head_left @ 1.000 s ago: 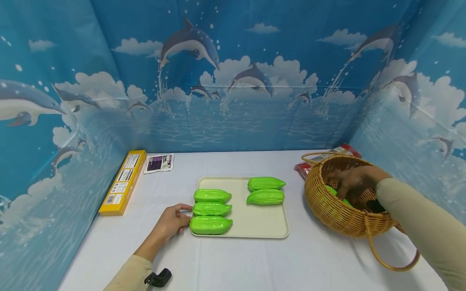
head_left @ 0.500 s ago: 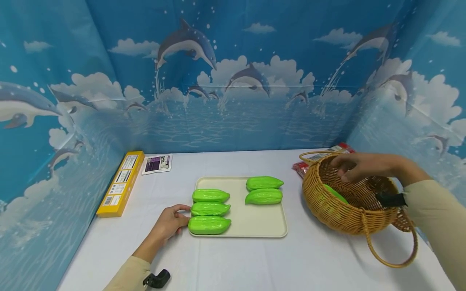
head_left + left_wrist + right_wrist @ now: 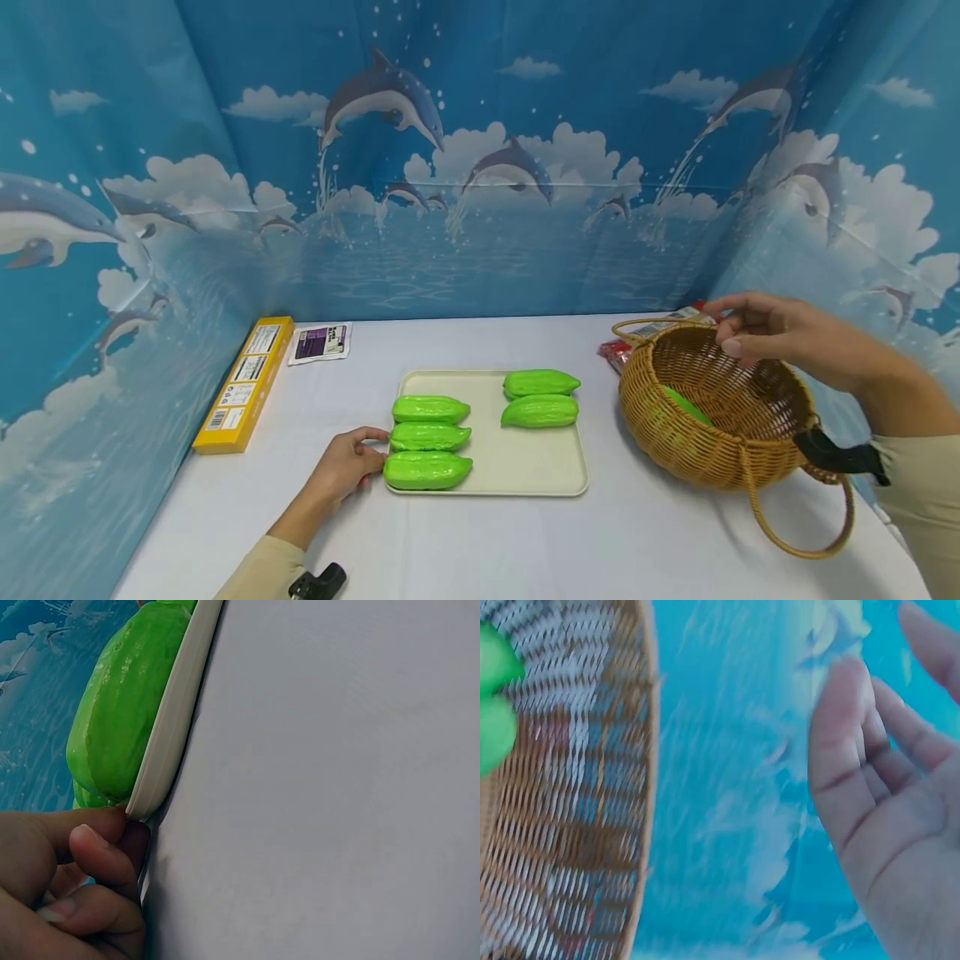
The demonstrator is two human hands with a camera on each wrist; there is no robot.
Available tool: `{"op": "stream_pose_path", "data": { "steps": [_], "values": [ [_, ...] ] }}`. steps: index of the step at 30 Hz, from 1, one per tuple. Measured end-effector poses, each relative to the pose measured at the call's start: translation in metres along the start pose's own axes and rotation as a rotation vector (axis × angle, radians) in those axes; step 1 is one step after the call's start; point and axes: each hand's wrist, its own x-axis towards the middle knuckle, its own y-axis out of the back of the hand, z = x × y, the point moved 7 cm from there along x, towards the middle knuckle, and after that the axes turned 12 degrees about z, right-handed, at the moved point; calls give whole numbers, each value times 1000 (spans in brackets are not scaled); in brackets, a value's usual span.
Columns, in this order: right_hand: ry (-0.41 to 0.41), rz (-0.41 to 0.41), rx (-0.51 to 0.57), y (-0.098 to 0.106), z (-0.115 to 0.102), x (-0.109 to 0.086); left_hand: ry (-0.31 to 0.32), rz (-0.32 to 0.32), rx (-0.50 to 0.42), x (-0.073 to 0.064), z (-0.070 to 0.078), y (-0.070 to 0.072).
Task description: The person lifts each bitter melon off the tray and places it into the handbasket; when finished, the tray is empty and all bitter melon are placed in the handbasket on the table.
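My left hand is at the left edge of a cream tray, its fingertips gripping the rim, as the left wrist view also shows. Three green ridged bitter melons, the nearest one closest to me, lie stacked in a column on the tray's left. Two more bitter melons, one in front of the other, lie at its upper right. My right hand hovers over the rim of a wicker basket, fingers loosely bent, holding nothing. Green bitter melons show inside the basket.
A yellow box and a small purple-and-white packet lie at the back left. Behind the basket is a red packet. One basket handle hangs out toward the front right. A dolphin-print curtain surrounds the table.
My right hand has risen out of the basket and drawn to the right, with nothing in it. The left hand stays at the tray's edge, and the melons on the tray have not moved.
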Motion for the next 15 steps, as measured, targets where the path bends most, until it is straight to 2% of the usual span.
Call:
{"op": "stream_pose_path", "data": {
  "steps": [6,10,15],
  "values": [
    [126,123,120,-25,-41,-13,2,-1,-9,-2,-2,2],
    [105,192,198,-50,-57,-17,2,1,-6,-3,-2,2],
    [78,249,319,-89,-62,-20,-2,4,-6,-3,-2,2]
  ]
}}
